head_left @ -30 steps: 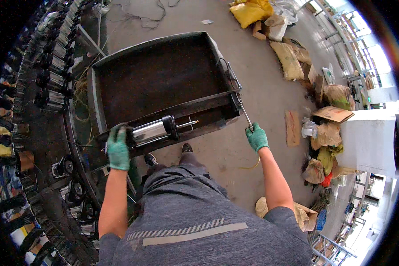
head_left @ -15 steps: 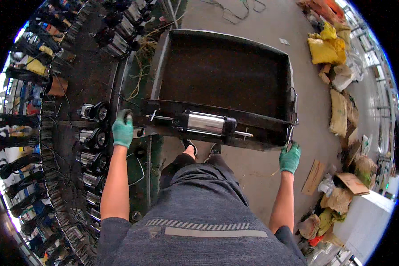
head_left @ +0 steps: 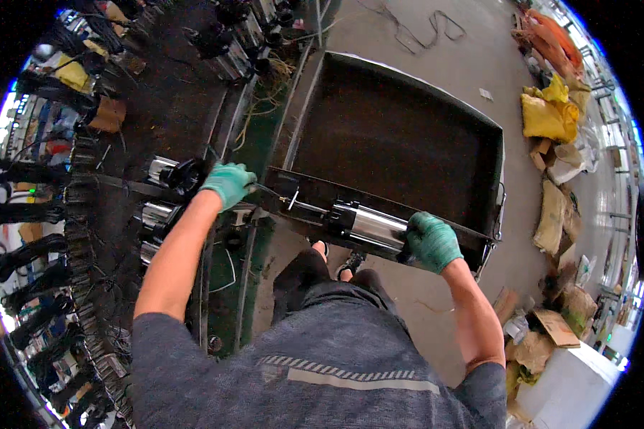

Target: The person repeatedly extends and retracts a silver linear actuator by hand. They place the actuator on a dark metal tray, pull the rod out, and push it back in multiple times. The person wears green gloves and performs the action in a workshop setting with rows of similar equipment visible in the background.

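Note:
A shiny steel cylinder with black ends, a pump body (head_left: 365,225), lies across the near rim of a large dark metal cart tray (head_left: 401,136). My right hand (head_left: 431,242), in a green glove, grips the cylinder's right end. My left hand (head_left: 228,184), also green-gloved, is closed on the thin rod end at the cylinder's left, by the tray's near left corner. My legs and sandalled feet stand just below the tray rim.
Rows of similar steel and black pump bodies (head_left: 168,214) line a dark bench at the left, with cables and cardboard pieces. Yellow sacks (head_left: 547,114) and torn cardboard boxes (head_left: 544,336) lie on the concrete floor at the right. A white box stands at lower right.
The view swung right to left. My right hand left the cart's right handle and now grips the cylinder's right end; my left hand moved onto its left rod end.

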A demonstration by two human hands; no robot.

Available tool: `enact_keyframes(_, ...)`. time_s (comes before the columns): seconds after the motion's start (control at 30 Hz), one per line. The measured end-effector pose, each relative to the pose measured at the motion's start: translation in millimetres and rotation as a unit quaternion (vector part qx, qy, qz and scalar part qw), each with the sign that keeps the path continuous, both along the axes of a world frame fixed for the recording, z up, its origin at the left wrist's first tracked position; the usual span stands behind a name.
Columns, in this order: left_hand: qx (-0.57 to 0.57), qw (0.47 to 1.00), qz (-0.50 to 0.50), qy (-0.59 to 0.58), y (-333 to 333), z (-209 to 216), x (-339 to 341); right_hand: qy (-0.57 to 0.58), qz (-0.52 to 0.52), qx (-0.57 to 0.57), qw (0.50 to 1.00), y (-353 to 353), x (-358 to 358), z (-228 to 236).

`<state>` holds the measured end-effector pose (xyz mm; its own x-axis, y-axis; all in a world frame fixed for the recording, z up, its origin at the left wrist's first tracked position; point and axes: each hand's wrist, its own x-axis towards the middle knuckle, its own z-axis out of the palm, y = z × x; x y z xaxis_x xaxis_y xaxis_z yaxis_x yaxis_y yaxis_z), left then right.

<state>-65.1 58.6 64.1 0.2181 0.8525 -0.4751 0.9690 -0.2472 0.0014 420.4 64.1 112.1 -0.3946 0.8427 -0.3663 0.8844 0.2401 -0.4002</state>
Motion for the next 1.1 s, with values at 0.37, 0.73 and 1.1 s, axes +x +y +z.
enact_keyframes(0.37, 0.146, 0.971, -0.079, -0.174, -16, 39, 16, -0.011, -0.129, 0.090, 0.988, 65, 57, 63)
enact_keyframes(0.73, 0.221, 0.948, 0.056, -0.221, 56, -86, 123, -0.167, -0.073, 0.082, 0.980, 152, 30, -69)
enact_keyframes(1.1, 0.064, 0.931, 0.334, -0.135, 89, -67, 144, -0.149, -0.084, 0.110, 0.979, 164, 15, -156)
